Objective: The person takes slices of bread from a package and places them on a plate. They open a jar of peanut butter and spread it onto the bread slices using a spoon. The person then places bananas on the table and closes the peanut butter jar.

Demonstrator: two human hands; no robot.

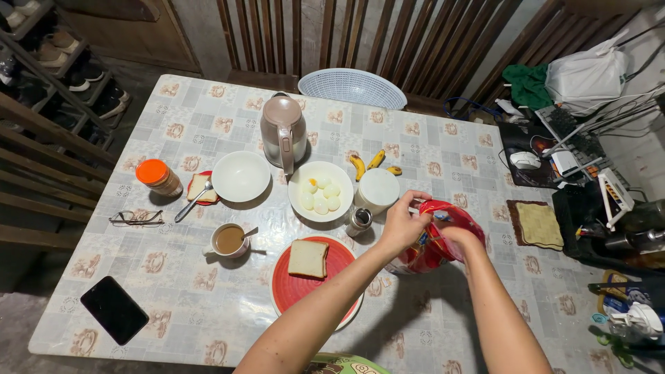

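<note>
My left grip [402,225] pinches the mouth of the red plastic bread bag [436,242], and my right grip [460,235] clutches its far side. The bag rests on the bench [173,291]. Just left of my left grip sits a red plate [339,266] bearing one bread slice [308,258].

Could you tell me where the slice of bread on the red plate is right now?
In the head view, the bread slice lies on the red plate near the table's front centre, right of the coffee mug and left of the left hand.
</note>
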